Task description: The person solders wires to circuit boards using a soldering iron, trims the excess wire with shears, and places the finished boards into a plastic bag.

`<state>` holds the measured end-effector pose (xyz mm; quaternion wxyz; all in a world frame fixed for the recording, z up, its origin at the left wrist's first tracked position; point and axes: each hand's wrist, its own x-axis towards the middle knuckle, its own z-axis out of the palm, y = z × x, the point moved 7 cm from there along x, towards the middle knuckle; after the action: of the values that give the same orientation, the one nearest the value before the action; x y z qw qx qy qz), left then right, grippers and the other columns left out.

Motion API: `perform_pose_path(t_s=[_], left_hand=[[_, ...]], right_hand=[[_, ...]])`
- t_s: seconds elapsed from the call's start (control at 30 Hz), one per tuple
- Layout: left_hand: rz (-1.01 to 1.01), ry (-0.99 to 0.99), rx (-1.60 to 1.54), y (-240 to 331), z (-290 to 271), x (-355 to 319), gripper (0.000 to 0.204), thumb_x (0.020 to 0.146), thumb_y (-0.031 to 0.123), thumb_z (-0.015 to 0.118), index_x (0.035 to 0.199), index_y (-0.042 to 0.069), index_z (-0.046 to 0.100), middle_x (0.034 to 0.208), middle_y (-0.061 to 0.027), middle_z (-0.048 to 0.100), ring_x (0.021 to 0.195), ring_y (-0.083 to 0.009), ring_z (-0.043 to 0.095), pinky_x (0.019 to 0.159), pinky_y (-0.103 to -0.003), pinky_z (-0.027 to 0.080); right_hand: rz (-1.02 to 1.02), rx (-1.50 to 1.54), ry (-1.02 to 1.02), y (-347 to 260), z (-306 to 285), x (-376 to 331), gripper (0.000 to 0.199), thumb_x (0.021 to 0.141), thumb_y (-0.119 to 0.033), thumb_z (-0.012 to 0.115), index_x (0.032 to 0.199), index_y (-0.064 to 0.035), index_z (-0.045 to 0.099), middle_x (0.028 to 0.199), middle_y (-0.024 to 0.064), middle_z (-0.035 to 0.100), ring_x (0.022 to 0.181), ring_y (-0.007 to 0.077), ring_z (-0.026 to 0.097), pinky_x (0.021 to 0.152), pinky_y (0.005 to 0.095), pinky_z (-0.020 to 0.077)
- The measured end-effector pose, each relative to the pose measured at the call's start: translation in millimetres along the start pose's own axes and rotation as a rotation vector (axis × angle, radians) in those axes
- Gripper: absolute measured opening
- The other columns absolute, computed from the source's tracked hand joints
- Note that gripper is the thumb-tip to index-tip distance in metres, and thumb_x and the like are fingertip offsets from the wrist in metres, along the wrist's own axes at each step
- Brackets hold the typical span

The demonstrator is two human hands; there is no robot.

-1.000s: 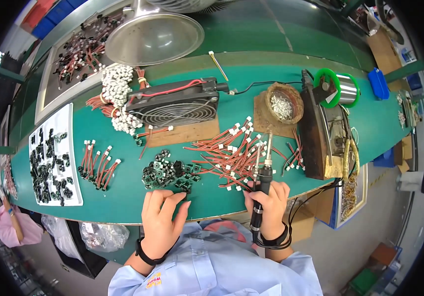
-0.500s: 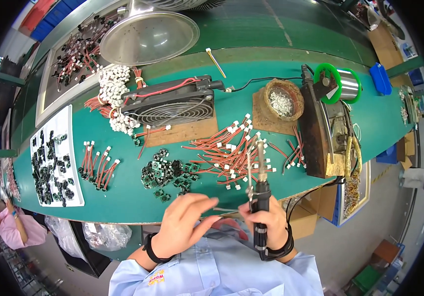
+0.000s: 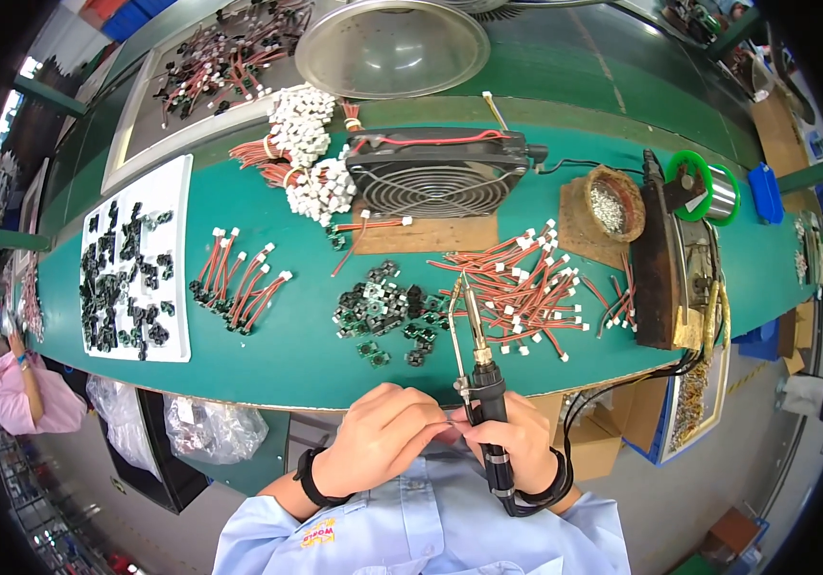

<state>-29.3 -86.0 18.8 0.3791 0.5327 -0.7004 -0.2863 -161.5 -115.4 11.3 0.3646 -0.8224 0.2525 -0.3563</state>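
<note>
In my right hand (image 3: 523,443) is a black soldering iron (image 3: 490,391), tip pointing up and away over the bench, a thin metal guide tube beside its tip. The fingers of my left hand (image 3: 381,436) are pinched together, touching or nearly touching my right fingertips. Something small and thin shows between the two hands, too small to name. Just beyond lies a heap of small green-and-black circuit boards (image 3: 373,309). Right of it spread many red-and-black wire leads with white connectors (image 3: 536,299). Several leads with boards at their ends (image 3: 248,287) lie to the left.
A black fan (image 3: 435,177) stands behind the heaps. A white sheet with rows of parts (image 3: 181,287) lies at left, bundled connectors (image 3: 301,125) behind it. At right are a round pot of metal bits (image 3: 613,209), a solder spool (image 3: 723,196) and an iron holder (image 3: 656,278).
My left hand has moved right and its fingers have closed against the right hand. The soldering iron now leans left. The whole view has shifted, so the bench appears further right.
</note>
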Motion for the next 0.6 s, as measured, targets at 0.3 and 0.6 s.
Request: perform_pose_path(t_s=[0.3, 0.6], left_hand=[[-0.028, 0.065, 0.046, -9, -17, -13, 0.019, 0.069, 0.0, 0.066, 0.085, 0.003, 0.056, 0.081, -0.009, 0.058, 0.07, -0.0244, 0.055, 0.06, -0.032, 0.044], [-0.397, 0.328, 0.422, -45, -38, -17, 0.02, 0.072, 0.0, 0.066, 0.087, -0.002, 0.052, 0.085, -0.0138, 0.057, 0.074, -0.0266, 0.057, 0.066, -0.03, 0.044]], right_hand=[[0.086, 0.058, 0.149, 0, 12, 9, 0.04, 0.066, 0.003, 0.071, 0.092, -0.0143, 0.047, 0.081, 0.003, 0.065, 0.066, 0.0177, 0.059, 0.077, 0.0336, 0.0349], [0.175, 0.009, 0.208, -3, 1, 12, 0.04, 0.072, 0.008, 0.064, 0.093, -0.0134, 0.037, 0.075, 0.005, 0.062, 0.07, 0.0159, 0.055, 0.087, 0.0362, 0.0313]])
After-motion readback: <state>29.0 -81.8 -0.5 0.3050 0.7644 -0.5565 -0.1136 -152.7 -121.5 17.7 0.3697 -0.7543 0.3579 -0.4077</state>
